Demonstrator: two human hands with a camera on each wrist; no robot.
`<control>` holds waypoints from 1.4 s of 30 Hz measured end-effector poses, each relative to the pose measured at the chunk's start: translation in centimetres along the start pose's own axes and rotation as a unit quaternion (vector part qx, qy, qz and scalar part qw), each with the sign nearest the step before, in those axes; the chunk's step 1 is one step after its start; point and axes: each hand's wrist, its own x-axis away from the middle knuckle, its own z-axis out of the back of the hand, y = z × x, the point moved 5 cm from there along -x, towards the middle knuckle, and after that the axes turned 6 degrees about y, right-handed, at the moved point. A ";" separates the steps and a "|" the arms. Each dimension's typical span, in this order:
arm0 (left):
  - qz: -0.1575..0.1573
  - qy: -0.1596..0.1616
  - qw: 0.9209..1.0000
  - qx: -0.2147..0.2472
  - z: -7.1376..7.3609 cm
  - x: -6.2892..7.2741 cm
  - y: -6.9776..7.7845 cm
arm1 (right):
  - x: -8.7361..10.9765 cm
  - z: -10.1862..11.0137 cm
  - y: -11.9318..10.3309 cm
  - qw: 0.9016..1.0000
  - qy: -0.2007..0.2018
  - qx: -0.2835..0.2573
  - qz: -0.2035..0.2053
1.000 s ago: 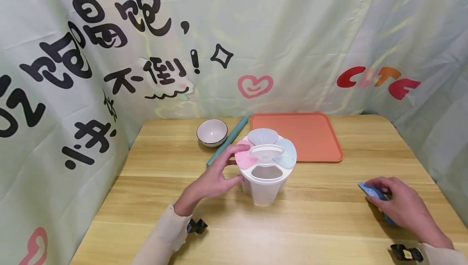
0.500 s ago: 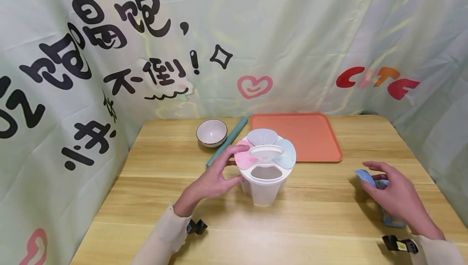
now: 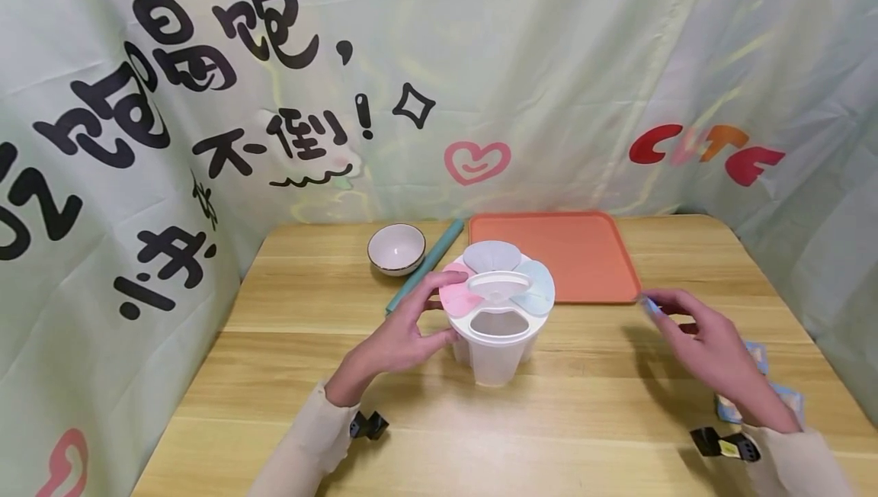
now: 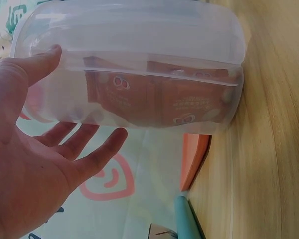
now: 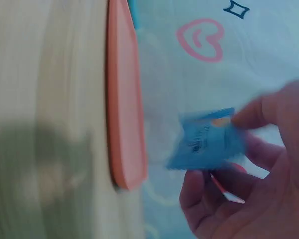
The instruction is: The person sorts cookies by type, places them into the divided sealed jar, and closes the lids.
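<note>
A translucent storage box (image 3: pixel 497 363) with petal-like lid flaps in pink, grey-blue and pale blue stands mid-table. Its front clear flap is raised, leaving that opening uncovered. My left hand (image 3: pixel 401 341) grips the box's left side, thumb in front and fingers behind. Through the wall, the left wrist view shows reddish-brown wrapped packets (image 4: pixel 189 102) in one compartment. Raised over the table, my right hand (image 3: pixel 709 341) pinches a small blue snack packet (image 5: pixel 204 142) between thumb and fingers, near the tray's right front corner. Other blue packets (image 3: pixel 789 399) lie beneath the right wrist, partly hidden.
An orange tray (image 3: pixel 590 257) lies behind the box at the back of the table (image 3: pixel 604 421). Left of it are a teal rod (image 3: pixel 446 242) and a small white bowl (image 3: pixel 396 248) with a dark rim. A printed curtain (image 3: pixel 562 85) surrounds the table's back and sides.
My right hand has lifted a blue packet from the right side and carried it left and away from me, uncovering other packets. The left hand and the box have stayed put.
</note>
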 end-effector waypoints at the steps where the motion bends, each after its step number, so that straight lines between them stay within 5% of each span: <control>1: -0.001 0.000 1.000 0.001 0.0 0.0 0.0 | -0.1 -0.4 -0.1 1.000 -0.009 -0.007 0.001; 6: -0.007 -0.004 1.000 0.002 -0.2 -0.1 0.0 | -0.2 -2.7 -0.7 0.998 -0.043 -0.030 0.028; 16: 0.000 -0.005 1.000 -0.009 0.0 -0.1 0.3 | 1.4 -5.9 -3.6 0.986 -0.136 0.015 0.098; 24: 0.005 -0.004 1.000 -0.014 -0.1 0.0 0.0 | 2.1 -8.3 -3.5 0.971 -0.223 0.073 0.049; 34: 0.002 -0.002 1.000 -0.010 -0.1 0.1 0.1 | 2.0 -8.6 -3.7 0.970 -0.236 0.034 0.035; 42: 0.004 -0.005 1.000 -0.013 0.1 -0.1 0.0 | 1.2 -6.9 -5.2 0.987 -0.108 -0.041 0.111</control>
